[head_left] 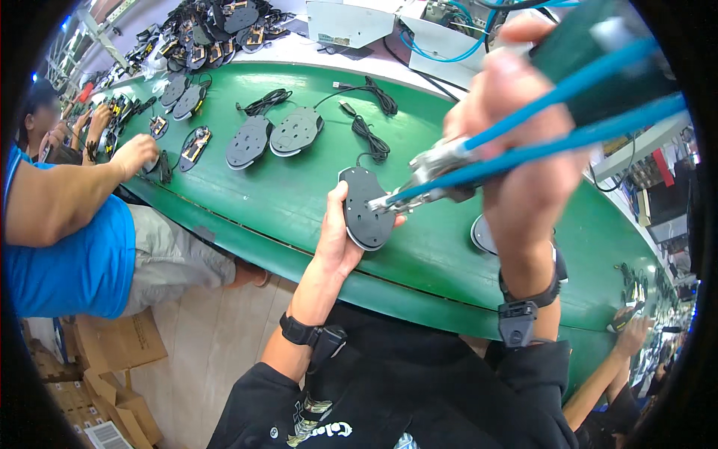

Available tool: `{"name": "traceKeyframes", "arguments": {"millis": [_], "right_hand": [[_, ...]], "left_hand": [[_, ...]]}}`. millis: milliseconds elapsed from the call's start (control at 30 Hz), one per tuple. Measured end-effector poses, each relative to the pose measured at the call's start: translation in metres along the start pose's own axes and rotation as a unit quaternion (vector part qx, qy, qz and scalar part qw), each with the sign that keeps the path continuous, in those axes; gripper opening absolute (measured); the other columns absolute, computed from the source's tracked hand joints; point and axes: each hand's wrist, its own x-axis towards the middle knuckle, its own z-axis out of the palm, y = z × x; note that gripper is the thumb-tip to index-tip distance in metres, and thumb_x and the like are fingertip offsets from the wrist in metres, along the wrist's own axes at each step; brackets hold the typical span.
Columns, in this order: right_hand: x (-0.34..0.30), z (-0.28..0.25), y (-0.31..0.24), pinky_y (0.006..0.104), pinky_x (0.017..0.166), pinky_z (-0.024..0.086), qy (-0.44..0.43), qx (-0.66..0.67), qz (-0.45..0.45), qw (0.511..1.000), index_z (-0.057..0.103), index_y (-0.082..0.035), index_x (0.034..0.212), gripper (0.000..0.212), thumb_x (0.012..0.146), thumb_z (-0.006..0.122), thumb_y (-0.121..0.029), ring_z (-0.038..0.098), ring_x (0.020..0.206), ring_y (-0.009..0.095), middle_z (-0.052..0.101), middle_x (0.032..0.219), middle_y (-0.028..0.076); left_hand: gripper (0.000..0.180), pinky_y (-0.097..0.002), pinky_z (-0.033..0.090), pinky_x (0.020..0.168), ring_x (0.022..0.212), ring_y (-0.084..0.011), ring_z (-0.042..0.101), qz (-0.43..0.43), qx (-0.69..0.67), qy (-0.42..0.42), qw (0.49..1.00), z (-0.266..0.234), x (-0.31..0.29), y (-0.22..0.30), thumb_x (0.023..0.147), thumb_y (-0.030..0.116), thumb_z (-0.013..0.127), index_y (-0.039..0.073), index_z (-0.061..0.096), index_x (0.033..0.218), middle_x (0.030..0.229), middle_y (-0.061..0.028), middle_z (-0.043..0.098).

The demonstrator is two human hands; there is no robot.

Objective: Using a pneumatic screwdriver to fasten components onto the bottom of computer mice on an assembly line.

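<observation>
My left hand (338, 238) cradles a dark grey computer mouse (360, 185) with its underside facing up, fingers wrapped round its edges. A corded cable (368, 141) coiled in a bundle runs from the mouse onto the green bench. In my right hand (535, 150) is a powered screwdriver (430, 173) with a metal nose and two blue air hoses. Its tip meets the mouse's underside near the middle; whether a screw is under it cannot be made out. Part of another mouse (482, 234) lies on the bench, half hidden behind my right forearm.
Two upturned mice (249, 142) with bundled cables lie on the green bench (299, 202), and an opened mouse (195, 148) sits farther left. A heap of mouse parts (217, 37) and white metal boxes (350, 24) stand behind. Co-workers' arms (67, 187) reach in at left and right.
</observation>
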Motion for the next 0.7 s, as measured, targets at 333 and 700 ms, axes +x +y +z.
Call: {"name": "traceKeyframes", "arguments": {"millis": [333,700], "right_hand": [[-0.005,0.013,-0.013,0.0266,0.044,0.041,0.023,0.046,0.063,0.997,0.045,0.006,0.116,0.034,0.089,0.054,-0.013,0.037,0.041,0.008,0.034,0.052,-0.003],[-0.014,0.016,0.0,0.0265,0.042,0.042,-0.014,0.062,0.095,0.993,0.043,0.003,0.111,0.028,0.089,0.054,-0.011,0.037,0.04,0.007,0.038,0.052,-0.001]], "left_hand": [[0.047,-0.0389,0.057,0.083,0.092,-0.025,0.066,0.041,-0.008,0.03,0.999,0.012,-0.004,0.008,0.102,0.048,0.037,0.005,0.051,0.117,0.104,-0.0151,0.064],[0.05,-0.0354,0.055,0.087,0.096,-0.0205,0.066,0.048,0.036,0.025,0.998,-0.005,0.003,0.009,0.102,0.049,0.038,0.005,0.052,0.119,0.106,-0.0139,0.065]]}}
